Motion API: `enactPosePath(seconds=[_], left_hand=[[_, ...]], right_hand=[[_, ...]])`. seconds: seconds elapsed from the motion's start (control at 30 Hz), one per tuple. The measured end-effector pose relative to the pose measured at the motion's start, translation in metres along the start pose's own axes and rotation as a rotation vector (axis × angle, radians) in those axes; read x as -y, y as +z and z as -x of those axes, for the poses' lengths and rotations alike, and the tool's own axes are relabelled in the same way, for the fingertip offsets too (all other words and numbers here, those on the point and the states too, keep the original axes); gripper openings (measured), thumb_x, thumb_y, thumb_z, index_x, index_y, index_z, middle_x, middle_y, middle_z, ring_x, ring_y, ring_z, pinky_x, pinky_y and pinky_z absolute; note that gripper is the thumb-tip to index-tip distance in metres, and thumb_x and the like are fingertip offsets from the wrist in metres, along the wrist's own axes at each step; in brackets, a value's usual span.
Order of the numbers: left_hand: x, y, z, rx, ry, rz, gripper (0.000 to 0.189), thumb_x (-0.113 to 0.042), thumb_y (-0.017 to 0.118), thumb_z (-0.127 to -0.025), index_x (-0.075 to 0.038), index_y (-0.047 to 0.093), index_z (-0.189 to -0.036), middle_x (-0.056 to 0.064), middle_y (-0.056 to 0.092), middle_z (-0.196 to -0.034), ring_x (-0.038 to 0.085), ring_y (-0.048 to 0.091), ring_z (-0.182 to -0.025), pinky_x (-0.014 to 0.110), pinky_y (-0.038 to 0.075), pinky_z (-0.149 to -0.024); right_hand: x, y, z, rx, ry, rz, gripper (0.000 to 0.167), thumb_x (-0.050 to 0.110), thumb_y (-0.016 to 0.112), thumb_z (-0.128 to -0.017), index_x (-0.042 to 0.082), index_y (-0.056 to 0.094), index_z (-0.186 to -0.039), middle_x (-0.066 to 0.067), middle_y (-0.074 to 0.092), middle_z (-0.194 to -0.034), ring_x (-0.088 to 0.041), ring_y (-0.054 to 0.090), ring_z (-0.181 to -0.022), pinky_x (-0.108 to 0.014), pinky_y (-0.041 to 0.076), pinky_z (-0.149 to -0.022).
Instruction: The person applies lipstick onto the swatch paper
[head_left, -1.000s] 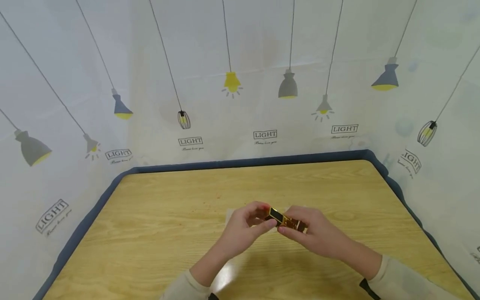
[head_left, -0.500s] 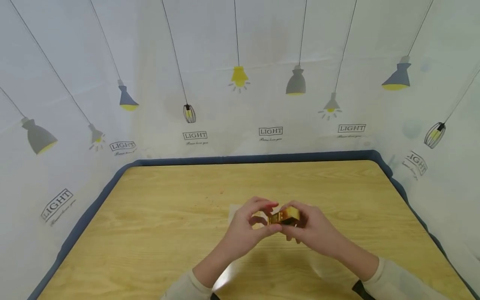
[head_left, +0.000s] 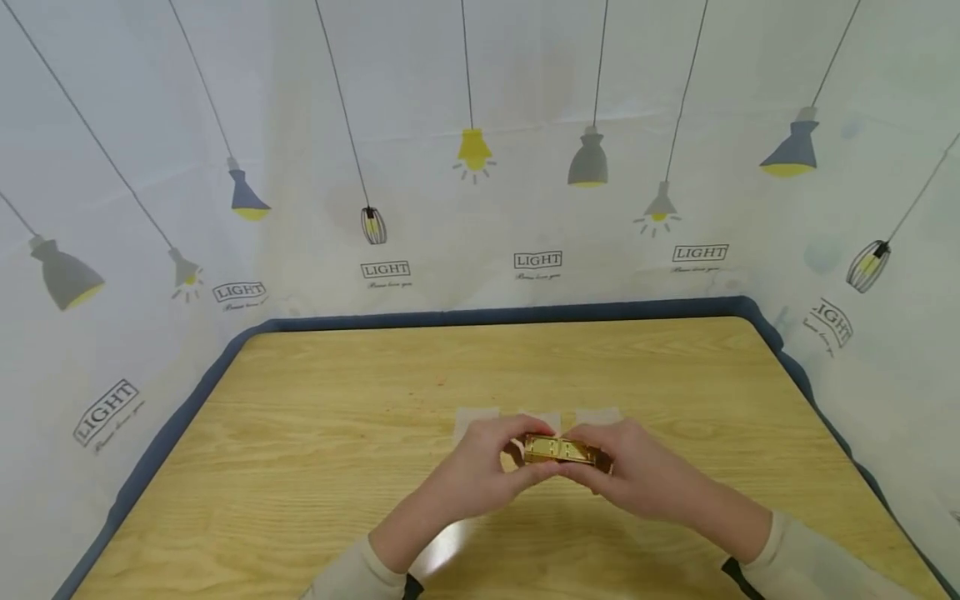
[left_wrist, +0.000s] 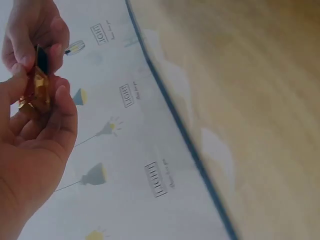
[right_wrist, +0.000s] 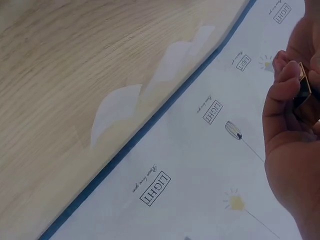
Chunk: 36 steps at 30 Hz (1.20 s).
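Note:
Both hands hold one small shiny gold block between them, low over the table in the head view. This gold block (head_left: 558,449) is made of joined sections; dark flat faces show in the wrist views. My left hand (head_left: 480,467) pinches its left end, thumb on the near side and fingertips on the far side. The right hand (head_left: 648,475) grips the right end the same way, its fingers hiding that end. In the left wrist view the gold block (left_wrist: 42,90) stands between the left thumb and fingers. Only a dark corner of the block (right_wrist: 306,97) shows in the right wrist view.
Several whitish square patches (head_left: 597,414) lie on the wooden table (head_left: 337,400) just beyond the hands. A blue edge (head_left: 510,316) runs along the table's back and sides, against a white sheet (head_left: 420,167) printed with lamps.
The gold block has been turned and refolded: a dark face showed first, then a raised gold section, now a long gold side. Both hands have stayed on it, and the left fingers have closed in.

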<state>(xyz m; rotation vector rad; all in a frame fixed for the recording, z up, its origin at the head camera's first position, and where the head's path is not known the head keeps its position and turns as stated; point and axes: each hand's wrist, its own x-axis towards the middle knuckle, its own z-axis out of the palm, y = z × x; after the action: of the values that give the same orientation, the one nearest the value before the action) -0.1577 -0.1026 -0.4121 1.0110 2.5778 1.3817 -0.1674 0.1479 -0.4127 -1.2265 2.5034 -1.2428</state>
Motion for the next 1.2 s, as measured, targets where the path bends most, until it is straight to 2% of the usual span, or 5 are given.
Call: enactPosePath(seconds=[0.13,0.23,0.53,0.83,1.2], left_hand=[[-0.008,-0.006,-0.002,0.079,0.118,-0.168,0.027,-0.026,0.075,-0.101,-0.009,0.074,-0.121,0.001,0.079,-0.105,0.0,0.064,-0.082,0.013,0.055,-0.072],[-0.013,-0.009,0.0,0.083,0.184,-0.201,0.023,-0.022,0.075,-0.1,-0.008,0.075,-0.118,0.001,0.08,-0.1,-0.002,0.065,-0.078,0.009,0.052,-0.07],[-0.024,-0.005,0.008,-0.101,0.325,-0.226,0.009,-0.015,0.078,-0.097,-0.009,0.077,-0.104,-0.002,0.074,-0.082,-0.003,0.049,-0.066,0.01,0.048,-0.061],[-0.03,-0.006,0.018,-0.13,0.402,-0.198,0.005,-0.01,0.078,-0.097,-0.008,0.078,-0.102,-0.002,0.073,-0.078,-0.005,0.047,-0.064,0.007,0.045,-0.057],[-0.022,-0.02,0.023,-0.215,0.248,-0.096,0.019,-0.011,0.085,-0.09,-0.004,0.081,-0.108,0.002,0.078,-0.084,-0.003,0.05,-0.067,0.013,0.047,-0.056]], right_hand=[[0.005,-0.001,0.0,0.024,-0.1,0.093,0.013,0.023,0.066,-0.107,0.014,0.072,-0.115,0.008,0.07,-0.08,0.012,0.045,-0.058,-0.015,0.047,-0.05],[0.009,-0.002,0.001,0.015,-0.148,0.096,0.011,0.019,0.067,-0.106,0.015,0.073,-0.115,0.011,0.066,-0.075,0.014,0.042,-0.056,-0.012,0.044,-0.049],[0.015,-0.002,0.0,-0.078,-0.358,0.09,0.017,0.01,0.073,-0.101,0.019,0.072,-0.115,0.012,0.059,-0.067,0.017,0.038,-0.057,-0.003,0.038,-0.051],[0.017,0.0,0.002,-0.07,-0.466,0.051,0.028,0.005,0.075,-0.098,0.016,0.071,-0.123,0.011,0.064,-0.07,0.013,0.042,-0.054,-0.001,0.038,-0.051],[0.011,-0.016,0.014,-0.141,-0.403,0.043,0.034,0.0,0.077,-0.093,0.012,0.072,-0.125,0.014,0.062,-0.068,0.013,0.042,-0.054,-0.003,0.04,-0.053]])
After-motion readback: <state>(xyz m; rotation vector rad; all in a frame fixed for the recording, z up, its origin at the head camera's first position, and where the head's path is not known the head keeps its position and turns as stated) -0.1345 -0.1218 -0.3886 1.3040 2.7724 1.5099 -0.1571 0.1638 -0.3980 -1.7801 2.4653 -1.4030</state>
